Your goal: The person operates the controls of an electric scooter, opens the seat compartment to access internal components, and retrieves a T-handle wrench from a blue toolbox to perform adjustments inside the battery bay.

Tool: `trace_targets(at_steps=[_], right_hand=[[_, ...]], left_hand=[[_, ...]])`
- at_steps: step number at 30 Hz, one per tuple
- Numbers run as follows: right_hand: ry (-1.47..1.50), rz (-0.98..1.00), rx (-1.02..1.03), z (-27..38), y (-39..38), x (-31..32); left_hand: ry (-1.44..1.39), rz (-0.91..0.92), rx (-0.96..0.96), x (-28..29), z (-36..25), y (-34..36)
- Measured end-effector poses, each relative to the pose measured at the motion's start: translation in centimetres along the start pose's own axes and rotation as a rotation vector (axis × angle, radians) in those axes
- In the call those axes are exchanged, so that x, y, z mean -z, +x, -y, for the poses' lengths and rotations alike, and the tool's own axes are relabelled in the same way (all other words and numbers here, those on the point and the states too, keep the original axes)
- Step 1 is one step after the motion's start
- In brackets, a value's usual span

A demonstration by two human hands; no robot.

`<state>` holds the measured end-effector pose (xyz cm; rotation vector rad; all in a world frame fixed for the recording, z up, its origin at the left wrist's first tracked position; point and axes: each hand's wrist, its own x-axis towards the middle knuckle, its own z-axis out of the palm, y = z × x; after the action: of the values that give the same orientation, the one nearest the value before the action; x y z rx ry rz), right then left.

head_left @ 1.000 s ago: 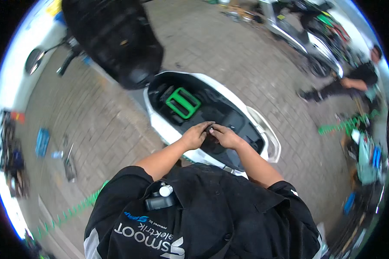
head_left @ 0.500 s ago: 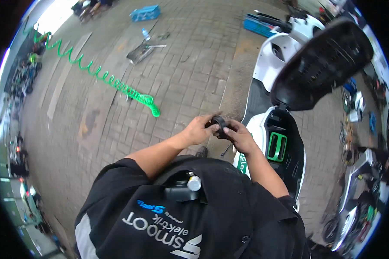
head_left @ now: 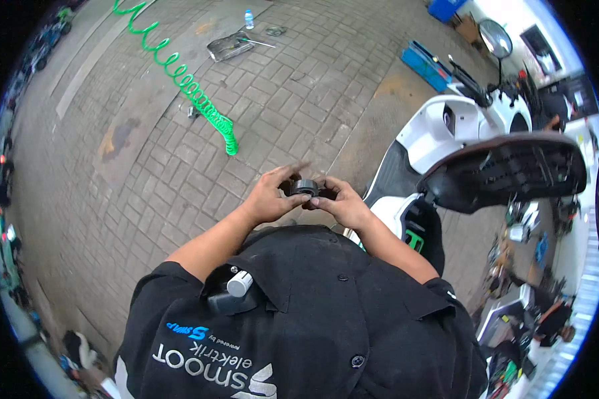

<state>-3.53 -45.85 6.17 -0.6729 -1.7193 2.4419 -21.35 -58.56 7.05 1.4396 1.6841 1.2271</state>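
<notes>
**Paved floor (head_left: 299,93) lay beneath a hand-held black ring (head_left: 305,187)**

Grey brick-patterned paving spread out beyond the hands, stained brown in patches. Taking the black ring as the middle of the dial, a green coiled hose (head_left: 209,114) ended near 10 o'clock, its loops widening farther out. A shallow grey tray (head_left: 227,48) lay at 11 o'clock, with a clear bottle (head_left: 249,20) standing just past it. A blue crate (head_left: 427,66) sat between 1 and 2 o'clock.

The white scooter (head_left: 432,123) stood toward 2 and 3 o'clock, a round mirror (head_left: 495,38) above its handlebar. Its black seat (head_left: 505,174) was tipped up, underside showing, and a green frame (head_left: 413,241) showed at 4 o'clock in the storage well.

The black ring was in front of the dark shirt (head_left: 312,319), above the floor. The left hand (head_left: 267,197) pinched it from 9 o'clock, thumb at the lower edge (1 finger stretched out above, blurred). The right hand (head_left: 344,205) pinched it from between 3 and 4 o'clock, fingers curled, its thumb close to the other.
</notes>
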Motion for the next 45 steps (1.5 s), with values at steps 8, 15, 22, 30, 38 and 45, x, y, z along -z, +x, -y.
trace_targets(at_steps=[8,15,22,30,38,45], right_hand=[[-0.337,-0.086,0.109,0.3,-1.5,0.4],[-0.356,-0.140,0.176,1.9,-2.8,-0.9],[-0.149,-0.208,0.032,1.6,-2.5,-0.3],[-0.554,-0.275,0.164,1.5,-1.4,-1.2],[-0.597,-0.334,0.146,0.5,-1.8,-0.6],[-0.722,-0.445,0.173,1.6,-2.7,-1.3]], left_hand=[[0.092,0.023,-0.177,0.1,-0.9,-0.7],[0.050,0.023,-0.177,0.1,-3.3,-0.8],[-0.042,0.003,-0.144,-0.5,-2.5,-0.8],[-0.169,0.041,-0.056,-0.8,-1.7,-1.4],[-0.177,0.022,-0.090,-1.2,-1.6,-1.4],[-0.169,0.055,-0.066,-1.5,-1.9,-1.5]])
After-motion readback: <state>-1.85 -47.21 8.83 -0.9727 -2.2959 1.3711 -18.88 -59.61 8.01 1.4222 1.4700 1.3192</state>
